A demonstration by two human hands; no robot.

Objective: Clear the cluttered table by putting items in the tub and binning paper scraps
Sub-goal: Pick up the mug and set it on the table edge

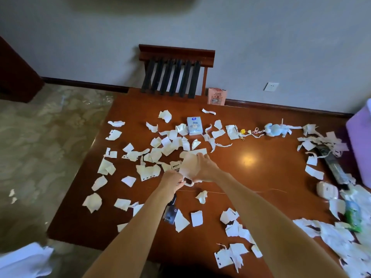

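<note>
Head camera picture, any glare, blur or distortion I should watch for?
Head view: a round glare spot sits on the table, middle right; the pale sheet in the right hand is soft with blur; wide-angle bowing curves the baseboard; room light is dim.

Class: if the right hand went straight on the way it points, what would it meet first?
Past the pale piece in its grip, the right hand would probably meet the heaped paper scraps; depth is unclear.

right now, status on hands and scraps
Left hand and right hand both grip a pale sheet, mid-table. Paper scraps litter the table all round. Purple tub far right.
</note>
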